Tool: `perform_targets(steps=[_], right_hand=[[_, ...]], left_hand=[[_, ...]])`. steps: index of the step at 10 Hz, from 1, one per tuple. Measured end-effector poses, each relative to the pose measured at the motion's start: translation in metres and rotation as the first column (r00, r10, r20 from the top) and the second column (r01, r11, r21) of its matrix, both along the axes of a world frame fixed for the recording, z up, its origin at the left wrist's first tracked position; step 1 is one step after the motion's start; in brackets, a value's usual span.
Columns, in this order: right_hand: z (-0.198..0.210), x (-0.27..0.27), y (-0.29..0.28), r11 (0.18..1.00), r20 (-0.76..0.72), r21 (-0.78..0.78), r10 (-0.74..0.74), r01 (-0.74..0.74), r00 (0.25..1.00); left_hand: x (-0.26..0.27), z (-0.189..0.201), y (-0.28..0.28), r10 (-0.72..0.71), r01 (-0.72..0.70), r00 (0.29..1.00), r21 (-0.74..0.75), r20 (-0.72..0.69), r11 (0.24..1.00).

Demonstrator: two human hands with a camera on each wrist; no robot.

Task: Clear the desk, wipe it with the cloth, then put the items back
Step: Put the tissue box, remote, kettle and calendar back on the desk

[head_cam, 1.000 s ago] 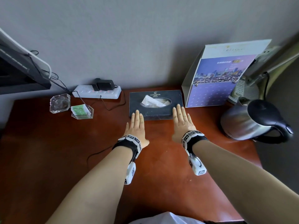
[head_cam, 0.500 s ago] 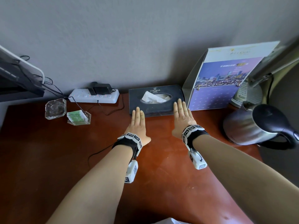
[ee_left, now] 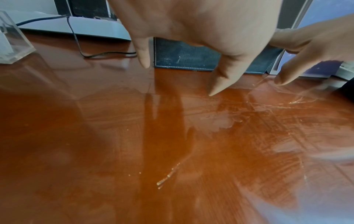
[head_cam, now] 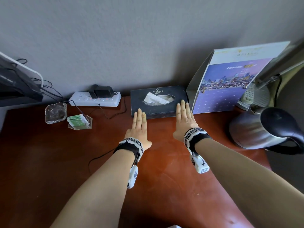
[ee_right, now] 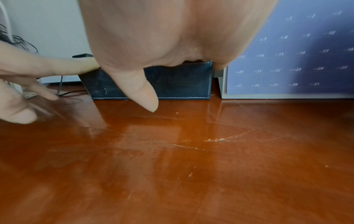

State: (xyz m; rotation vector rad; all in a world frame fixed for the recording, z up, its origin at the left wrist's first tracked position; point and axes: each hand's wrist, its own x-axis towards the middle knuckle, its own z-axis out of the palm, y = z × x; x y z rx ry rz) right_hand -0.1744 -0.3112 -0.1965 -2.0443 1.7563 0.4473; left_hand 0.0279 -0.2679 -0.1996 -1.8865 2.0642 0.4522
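A dark tissue box with a white tissue sticking out stands at the back of the reddish-brown desk, close to the wall. Both hands lie flat with straight fingers. My left hand touches the box's front face near its left corner. My right hand has its fingertips over the box's right end. In the left wrist view my left hand hovers just above the desk in front of the box. The right wrist view shows my right hand against the box.
A purple desk calendar stands right of the box, with a steel kettle and a phone further right. Left of the box are a white power strip, a glass ashtray and a clear holder of green packets. Smear streaks mark the desk.
Both hands have moved forward and the tissue box has slid back toward the wall, level with the power strip.
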Motion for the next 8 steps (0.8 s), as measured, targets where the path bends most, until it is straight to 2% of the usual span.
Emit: perform_targets(steps=[4,6,7,8], right_hand=[[-0.002,0.001,-0.002,1.0,-0.05,-0.01,0.012,-0.013,0.999],[0.004,0.004,-0.003,1.0,-0.021,0.015,-0.027,0.027,0.999],[0.02,0.003,-0.015,0.992,0.006,0.107,-0.071,0.07,0.997],[0.045,0.001,-0.035,0.985,0.065,0.158,-0.081,0.07,0.995]], left_hand=[[0.001,-0.003,-0.003,-0.013,0.013,1.0,0.008,0.011,1.0],[0.0,0.007,-0.004,0.007,-0.008,1.0,0.036,0.03,0.999],[-0.007,0.02,-0.008,0.074,-0.075,0.997,0.111,0.007,0.991],[-0.01,0.048,-0.035,0.172,-0.156,0.984,0.236,-0.05,0.959]])
